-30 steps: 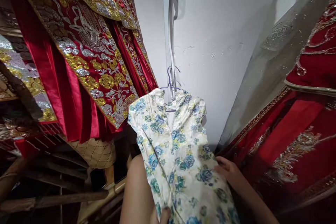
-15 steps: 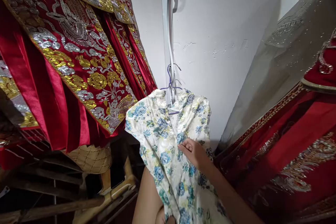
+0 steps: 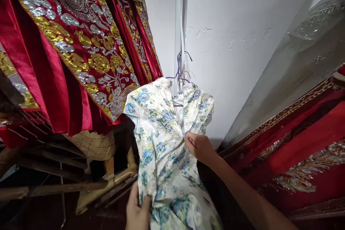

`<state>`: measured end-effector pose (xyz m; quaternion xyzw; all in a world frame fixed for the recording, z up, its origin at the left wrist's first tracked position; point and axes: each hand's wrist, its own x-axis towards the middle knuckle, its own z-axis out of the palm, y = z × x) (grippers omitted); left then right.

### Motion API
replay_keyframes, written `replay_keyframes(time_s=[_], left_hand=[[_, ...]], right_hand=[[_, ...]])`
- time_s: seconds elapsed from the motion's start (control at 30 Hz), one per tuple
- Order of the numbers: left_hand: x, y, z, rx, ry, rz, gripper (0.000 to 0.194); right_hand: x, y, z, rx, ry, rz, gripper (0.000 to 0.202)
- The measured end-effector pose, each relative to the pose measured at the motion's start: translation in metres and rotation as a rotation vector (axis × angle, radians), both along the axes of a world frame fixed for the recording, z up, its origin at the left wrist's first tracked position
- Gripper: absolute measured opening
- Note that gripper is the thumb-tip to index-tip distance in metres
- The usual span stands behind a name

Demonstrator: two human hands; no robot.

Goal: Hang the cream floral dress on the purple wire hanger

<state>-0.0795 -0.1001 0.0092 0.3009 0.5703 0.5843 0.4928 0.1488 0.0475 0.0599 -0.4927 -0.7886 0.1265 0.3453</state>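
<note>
A white garment with blue and green flowers [image 3: 161, 147] hangs by its shoulders from a purple wire hanger [image 3: 178, 75] against the wall. My right hand [image 3: 198, 147] pinches the garment's front edge at the bottom of the V-shaped neckline. Lower down, my left hand [image 3: 138, 206] grips the garment's left side, thumb in front and fingers partly hidden behind the cloth. The fabric is creased between the two hands.
Red costumes with gold and silver sequins [image 3: 99, 63] hang at the left. Below them are a bamboo frame [image 3: 118, 174] and a tan quilted piece [image 3: 93, 145]. More red beaded cloth [image 3: 309, 136] and a greyish sheet [image 3: 283, 64] are at the right.
My left hand has come up from the bottom edge and holds the garment's left side. My right hand has closed on the front edge, pulling it taut. The view has shifted slightly.
</note>
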Motion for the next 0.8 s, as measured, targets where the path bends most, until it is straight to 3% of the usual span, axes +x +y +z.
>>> replay_keyframes(time_s=[0.07,0.13,0.2,0.3,0.4,0.43,0.57,0.7,0.8], left_hand=[[-0.005,0.019,-0.002,0.139,0.122,0.225,0.057],[0.000,0.038,0.007,0.341,0.291,0.351,0.050],[0.014,0.055,0.025,0.503,0.470,0.218,0.031],[0.046,0.080,0.055,0.559,0.661,-0.192,0.027],[0.070,0.102,0.072,0.592,0.705,-0.302,0.011],[0.075,0.108,0.074,0.600,0.713,-0.317,0.014],[0.082,0.116,0.071,0.585,0.795,-0.422,0.023],[0.086,0.109,0.054,0.514,0.920,-0.546,0.023],[0.084,0.104,0.040,0.456,0.984,-0.602,0.023]], right_hand=[[0.009,-0.008,0.007,0.062,-0.019,0.040,0.027],[0.014,-0.013,0.014,0.124,-0.035,0.102,0.024],[0.015,-0.016,0.023,0.152,-0.069,0.162,0.023],[0.013,-0.019,0.037,0.150,-0.131,0.225,0.022],[0.014,-0.015,0.048,0.184,-0.185,0.226,0.021],[0.016,-0.010,0.052,0.210,-0.202,0.222,0.022],[0.031,0.032,0.074,0.252,-0.254,0.209,0.028],[0.036,0.084,0.113,0.360,-0.250,0.046,0.029],[0.025,0.101,0.141,0.427,-0.233,-0.009,0.024]])
